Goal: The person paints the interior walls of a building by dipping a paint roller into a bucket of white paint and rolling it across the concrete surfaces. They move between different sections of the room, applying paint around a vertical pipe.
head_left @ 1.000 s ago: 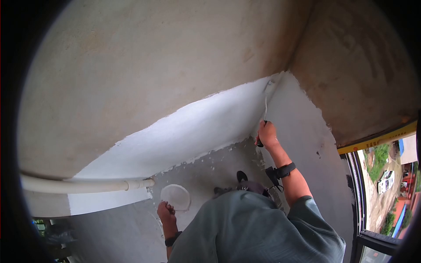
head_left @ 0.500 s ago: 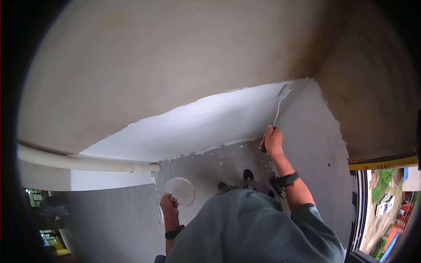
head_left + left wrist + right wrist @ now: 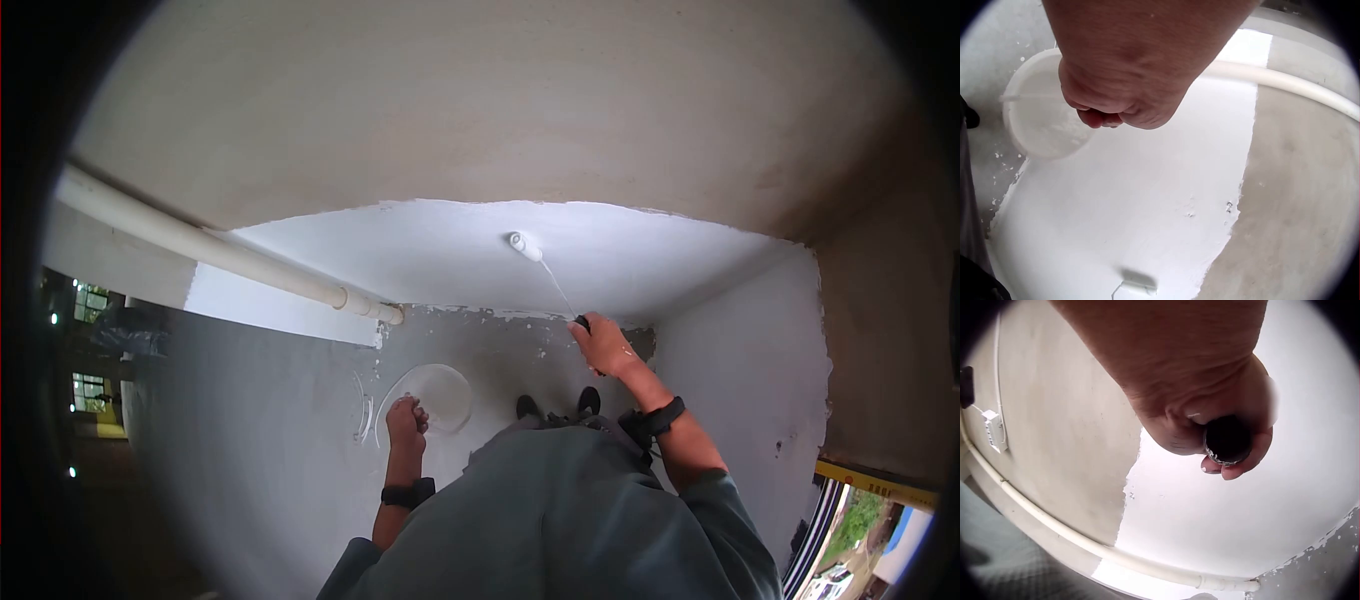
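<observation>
My right hand grips the black handle of a small paint roller. Its white sleeve is on the white-painted part of the wall, near the middle of that band. The round butt of the roller handle pokes out of the curled fingers in the right wrist view. Lower left, my left hand is curled at a pale round bucket, gripping its handle. Seen from the left wrist, the bucket hangs beside the hand, whose fingers are mostly hidden.
A cream pipe runs along the wall at left. Bare beige wall lies beyond the ragged paint edge. White-painted side wall meets it at right, beside a window. My shoes stand on the grey floor.
The roller has moved left from the wall corner to mid-band, with my right hand following. The head view has turned, so the corner sits farther right. My left hand still holds the bucket.
</observation>
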`<action>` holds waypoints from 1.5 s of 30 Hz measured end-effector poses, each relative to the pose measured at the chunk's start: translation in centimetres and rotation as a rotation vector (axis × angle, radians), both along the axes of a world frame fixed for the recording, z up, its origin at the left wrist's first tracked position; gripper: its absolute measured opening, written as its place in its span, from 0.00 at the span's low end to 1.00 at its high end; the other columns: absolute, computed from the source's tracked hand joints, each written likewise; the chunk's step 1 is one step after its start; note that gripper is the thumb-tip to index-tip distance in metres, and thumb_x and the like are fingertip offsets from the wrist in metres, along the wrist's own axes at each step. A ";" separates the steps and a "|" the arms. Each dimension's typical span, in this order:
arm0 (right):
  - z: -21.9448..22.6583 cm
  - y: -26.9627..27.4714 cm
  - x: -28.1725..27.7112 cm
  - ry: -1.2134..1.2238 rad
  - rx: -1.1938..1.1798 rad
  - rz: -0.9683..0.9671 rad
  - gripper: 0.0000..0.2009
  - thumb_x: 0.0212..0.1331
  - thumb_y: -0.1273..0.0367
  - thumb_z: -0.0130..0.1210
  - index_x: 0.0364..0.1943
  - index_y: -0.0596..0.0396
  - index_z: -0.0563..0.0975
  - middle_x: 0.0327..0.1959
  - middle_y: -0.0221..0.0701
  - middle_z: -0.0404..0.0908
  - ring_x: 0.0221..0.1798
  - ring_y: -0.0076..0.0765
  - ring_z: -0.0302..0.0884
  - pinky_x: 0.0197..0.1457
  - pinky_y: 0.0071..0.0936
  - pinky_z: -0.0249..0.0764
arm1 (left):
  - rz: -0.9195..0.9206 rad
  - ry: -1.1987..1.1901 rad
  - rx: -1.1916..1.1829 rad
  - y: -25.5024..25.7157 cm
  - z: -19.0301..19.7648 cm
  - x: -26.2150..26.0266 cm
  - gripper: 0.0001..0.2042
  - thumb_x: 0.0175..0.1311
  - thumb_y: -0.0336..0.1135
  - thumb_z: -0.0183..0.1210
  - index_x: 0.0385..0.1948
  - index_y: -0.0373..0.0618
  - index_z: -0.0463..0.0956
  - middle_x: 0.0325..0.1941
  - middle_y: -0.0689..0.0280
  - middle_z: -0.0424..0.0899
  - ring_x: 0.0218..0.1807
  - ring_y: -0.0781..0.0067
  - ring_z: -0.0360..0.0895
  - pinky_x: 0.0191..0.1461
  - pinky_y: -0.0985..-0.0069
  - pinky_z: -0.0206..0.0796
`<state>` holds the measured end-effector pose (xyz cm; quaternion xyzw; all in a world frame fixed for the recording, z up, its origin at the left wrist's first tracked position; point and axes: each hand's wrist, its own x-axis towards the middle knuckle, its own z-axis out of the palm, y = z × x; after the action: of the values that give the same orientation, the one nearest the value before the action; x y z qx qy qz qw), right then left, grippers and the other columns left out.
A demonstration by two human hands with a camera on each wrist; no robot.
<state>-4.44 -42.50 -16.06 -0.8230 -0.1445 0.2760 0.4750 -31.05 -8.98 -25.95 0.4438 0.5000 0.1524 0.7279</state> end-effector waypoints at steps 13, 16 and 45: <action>5.2 -13.4 4.3 0.213 0.057 -0.167 0.11 0.63 0.64 0.59 0.34 0.59 0.78 0.15 0.25 0.71 0.10 0.20 0.64 0.10 0.22 0.58 | 0.226 0.013 0.015 -1.5 -0.8 -5.1 0.09 0.72 0.39 0.54 0.30 0.50 0.73 0.17 0.75 0.68 0.19 0.79 0.69 0.18 0.80 0.54; 4.9 -14.5 4.4 0.241 0.097 -0.201 0.11 0.64 0.63 0.60 0.34 0.57 0.79 0.16 0.25 0.73 0.10 0.20 0.65 0.11 0.21 0.60 | 0.277 0.011 0.014 -2.1 -1.2 -5.6 0.09 0.72 0.39 0.55 0.30 0.50 0.73 0.17 0.75 0.68 0.18 0.79 0.69 0.17 0.80 0.53; -5.1 5.8 11.6 0.058 -0.116 0.233 0.16 0.71 0.62 0.52 0.48 0.64 0.78 0.21 0.29 0.77 0.13 0.19 0.68 0.14 0.21 0.64 | 0.502 -0.076 -0.097 -1.2 -5.1 -5.3 0.11 0.72 0.38 0.55 0.28 0.44 0.73 0.18 0.73 0.69 0.17 0.81 0.68 0.17 0.81 0.53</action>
<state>7.12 -36.70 -21.11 -0.8183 -0.2092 0.3610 0.3954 -36.34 -10.18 -31.05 0.2642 0.5734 0.3205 0.7062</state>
